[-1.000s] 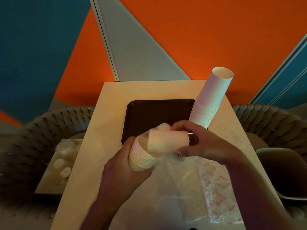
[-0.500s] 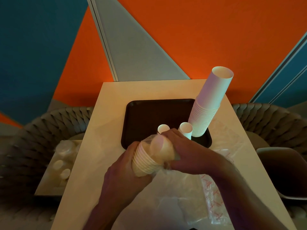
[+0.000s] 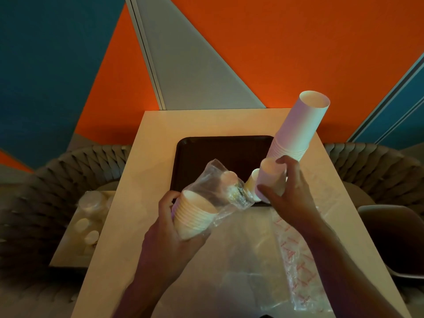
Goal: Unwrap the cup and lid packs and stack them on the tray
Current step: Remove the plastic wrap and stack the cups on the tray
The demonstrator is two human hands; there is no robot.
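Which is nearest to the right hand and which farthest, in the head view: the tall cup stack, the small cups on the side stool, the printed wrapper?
1. Tall cup stack, just behind the right hand, on the tray.
2. Printed wrapper, nearer the camera, on the table.
3. Small cups on the side stool, far left.

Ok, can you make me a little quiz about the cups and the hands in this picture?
1. True or false: the tall cup stack stands on the left side of the tray.
2. What does the right hand hold? A) a lid B) a small stack of cups C) nothing
3. Fill in: the cups in the left hand sit partly inside a clear plastic ____.

Key:
1. False, it stands at the tray's right edge.
2. B
3. wrapper
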